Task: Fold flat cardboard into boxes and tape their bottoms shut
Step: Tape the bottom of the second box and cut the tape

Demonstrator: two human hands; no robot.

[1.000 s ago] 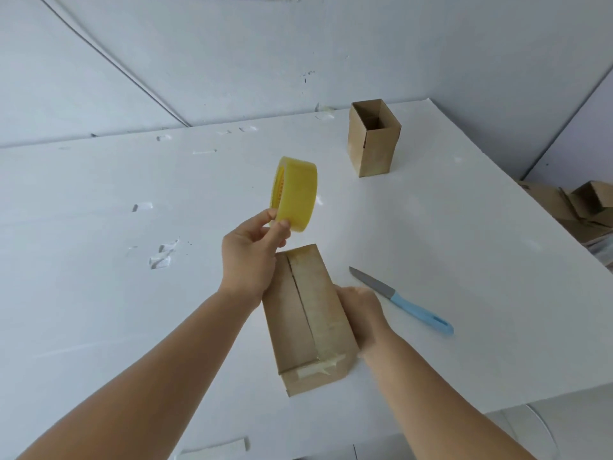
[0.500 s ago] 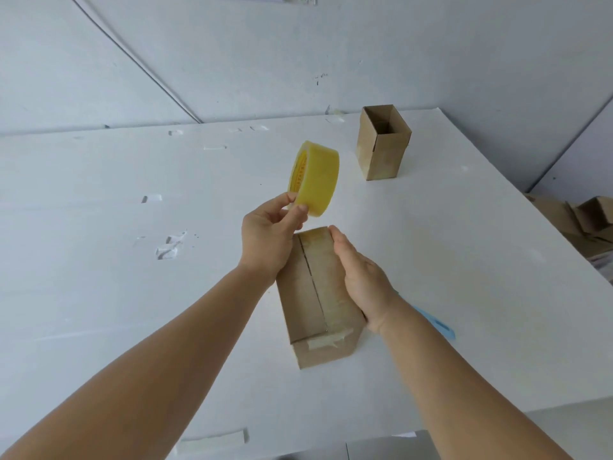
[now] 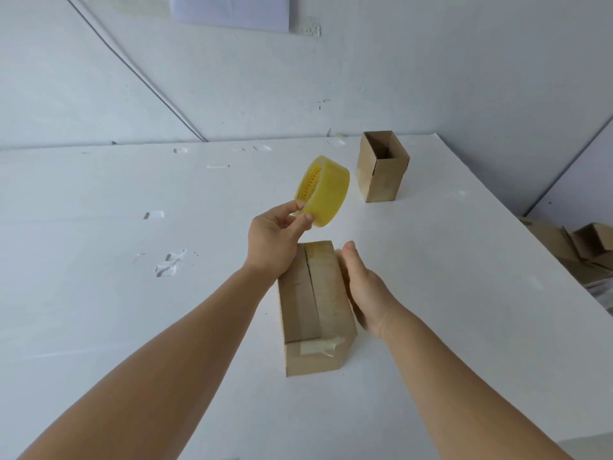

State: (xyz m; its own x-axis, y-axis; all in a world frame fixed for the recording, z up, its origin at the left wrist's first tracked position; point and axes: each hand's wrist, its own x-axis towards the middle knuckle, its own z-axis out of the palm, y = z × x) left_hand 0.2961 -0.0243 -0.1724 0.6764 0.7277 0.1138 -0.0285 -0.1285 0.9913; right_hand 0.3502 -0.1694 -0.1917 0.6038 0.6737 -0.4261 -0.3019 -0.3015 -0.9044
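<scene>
Cardboard box (image 3: 311,307) lies on worktop (image 3: 99,293) w/ bottom seam up, tape already along it & over near edge. Left hand (image 3: 273,240) pinches tape roll (image 3: 323,190); right hand (image 3: 363,287) flat vs box side. Finished box (image 3: 381,171) stands further back. Judging: this one nearly done, more prob. left.

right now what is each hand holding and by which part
The left hand pinches the yellow tape roll by its lower rim, raised above the table. The right hand lies open against the right side of the taped box.
</scene>
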